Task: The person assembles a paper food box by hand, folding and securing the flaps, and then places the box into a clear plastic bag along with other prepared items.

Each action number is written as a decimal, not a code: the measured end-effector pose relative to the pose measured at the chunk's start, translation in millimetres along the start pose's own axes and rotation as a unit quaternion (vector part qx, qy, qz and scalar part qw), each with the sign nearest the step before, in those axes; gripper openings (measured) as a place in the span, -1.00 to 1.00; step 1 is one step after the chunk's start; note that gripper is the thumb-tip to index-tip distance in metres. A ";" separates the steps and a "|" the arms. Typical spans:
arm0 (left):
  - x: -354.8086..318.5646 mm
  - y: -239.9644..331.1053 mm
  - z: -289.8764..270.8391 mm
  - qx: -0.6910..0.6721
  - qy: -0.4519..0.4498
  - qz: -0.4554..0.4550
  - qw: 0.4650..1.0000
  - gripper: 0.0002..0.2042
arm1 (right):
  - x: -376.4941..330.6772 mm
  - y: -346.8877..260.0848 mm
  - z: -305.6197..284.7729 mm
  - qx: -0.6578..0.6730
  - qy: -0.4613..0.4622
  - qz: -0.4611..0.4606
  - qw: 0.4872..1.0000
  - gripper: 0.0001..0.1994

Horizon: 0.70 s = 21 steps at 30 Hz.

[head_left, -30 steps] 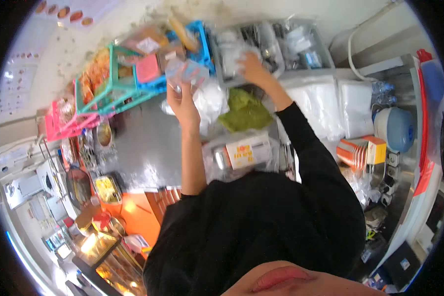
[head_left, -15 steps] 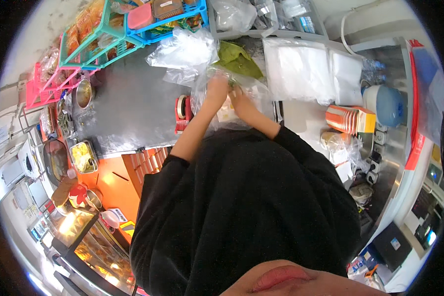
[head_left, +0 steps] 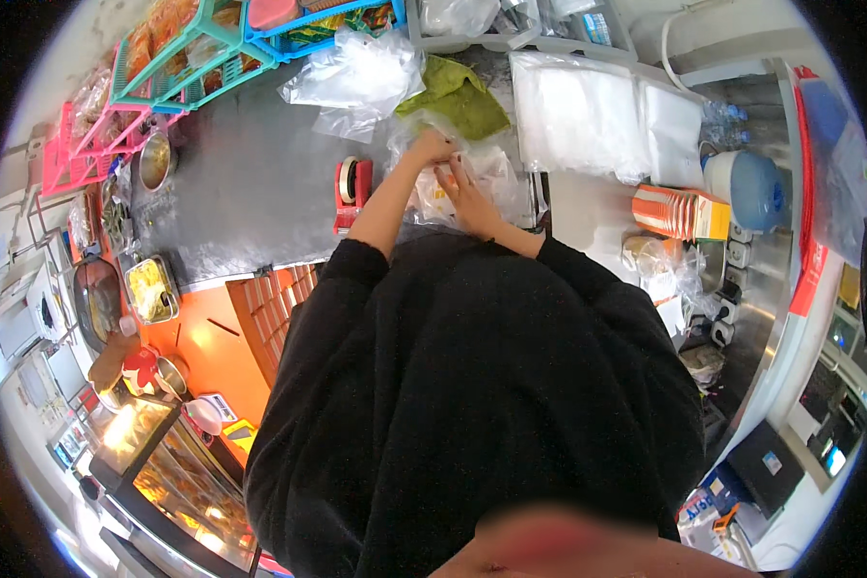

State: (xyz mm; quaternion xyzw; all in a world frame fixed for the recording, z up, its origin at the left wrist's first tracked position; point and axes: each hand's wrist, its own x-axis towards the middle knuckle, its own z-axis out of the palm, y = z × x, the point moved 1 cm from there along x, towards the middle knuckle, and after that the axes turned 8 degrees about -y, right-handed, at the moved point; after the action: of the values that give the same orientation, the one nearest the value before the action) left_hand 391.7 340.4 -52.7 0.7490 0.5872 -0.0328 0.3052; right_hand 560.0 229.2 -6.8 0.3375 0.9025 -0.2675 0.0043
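A clear plastic bag [head_left: 497, 173] lies with a red tape dispenser [head_left: 349, 195] at its nine o'clock. The left hand [head_left: 433, 147] curls at eleven; whether it pinches film, I cannot tell. The right hand [head_left: 467, 202] spreads over six. Probably light, soft, slippery: best gripped by bunched film.

L grip [head_left: 432, 148] & R grip [head_left: 467, 202] now tog. at clear bag [head_left: 497, 173], prev. apart

Left hand [head_left: 433, 147] curled, fingertips hidden, so its grip on the bag [head_left: 496, 173] can't be told! Right hand [head_left: 469, 202] covers part of the box [head_left: 439, 200]. Up top, blue basket [head_left: 272, 48] and grey tray [head_left: 573, 51] run off the edge; the cabinet's [head_left: 169, 482] contents blur.
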 end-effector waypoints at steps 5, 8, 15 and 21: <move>15.9 -46.8 29.6 -0.338 -0.196 -0.018 0.920 -0.56 | 10.8 -17.9 -37.0 -0.071 0.038 -0.050 0.996 0.04; 2.3 -76.9 43.2 -0.107 -0.182 -0.016 0.977 -0.59 | 26.8 -31.1 -67.6 -0.053 -0.092 -0.030 0.994 0.05; -101.2 -9.1 -93.3 0.114 -0.118 -0.094 0.982 -0.68 | 28.1 18.6 -108.6 -0.127 -0.157 0.165 0.965 -0.18; -192.9 49.7 -174.4 0.266 -0.263 -0.037 0.927 -0.81 | 22.7 -21.0 -219.1 -0.154 -0.155 0.178 0.960 -0.64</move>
State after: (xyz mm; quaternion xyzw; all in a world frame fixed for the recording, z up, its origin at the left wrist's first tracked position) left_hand 323.0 254.9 188.2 0.7449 0.4829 -0.3949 0.2367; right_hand 567.5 336.2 186.7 0.4426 0.8464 -0.1694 0.2430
